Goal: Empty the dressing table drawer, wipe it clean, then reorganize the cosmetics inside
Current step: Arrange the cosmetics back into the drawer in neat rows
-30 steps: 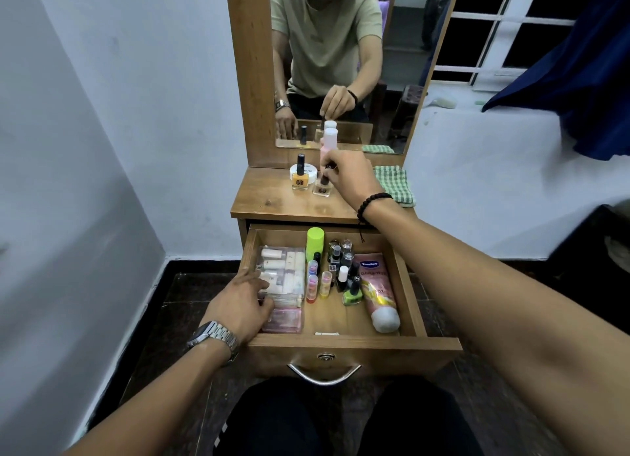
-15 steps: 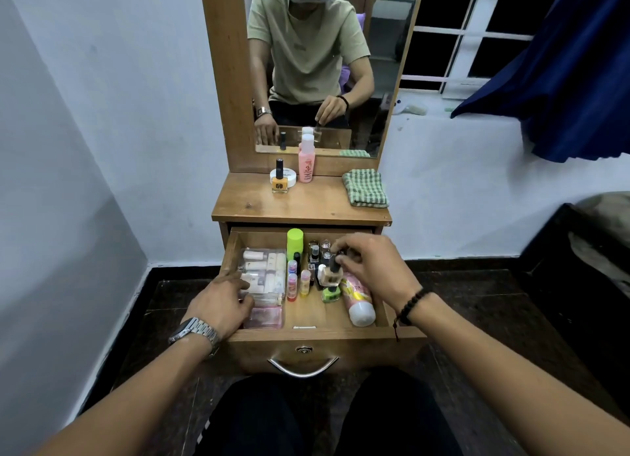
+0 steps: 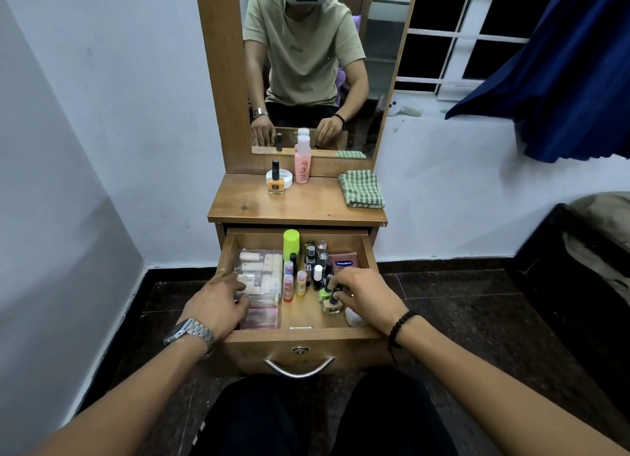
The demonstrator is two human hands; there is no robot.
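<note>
dressing table point(image 3: 296, 206): wooden, set against a white wall, tall mirror point(image 3: 320, 66) above the top
drawer point(image 3: 300, 334): pulled fully out, metal handle point(image 3: 299, 367) on its front, cosmetics inside
clear organiser box point(image 3: 260, 275): left side of drawer, holds pale tubes, with a pinkish flat case point(image 3: 259, 318) just in front of it
green checked cloth point(image 3: 361, 189): folded, right side of tabletop
Vaseline tube point(image 3: 344, 264): right side of drawer, lying lengthwise, white cap toward drawer front, mostly covered by the right hand
pink bottle point(image 3: 302, 165): upright at back of tabletop, near the mirror
lime green tube point(image 3: 291, 244): upright at drawer back, centre
left hand point(image 3: 218, 305): fingers loosely spread, resting on the organiser box and the drawer's left front corner; steel watch on the wrist
right hand point(image 3: 361, 293): inside drawer, fingertips pinching the black cap of a beige nail polish bottle point(image 3: 331, 306); black bead bracelet on the wrist
beige nail polish bottle: upright on drawer floor, front of the polish cluster, touching a green polish bottle point(image 3: 322, 294)
nail polish cluster point(image 3: 317, 257): several small bottles upright, centre-right of drawer
lip balm sticks point(image 3: 294, 283): three or so upright, between organiser box and polish cluster
orange nail polish point(image 3: 275, 182): upright on tabletop, just in front of a white jar point(image 3: 285, 177)
</note>
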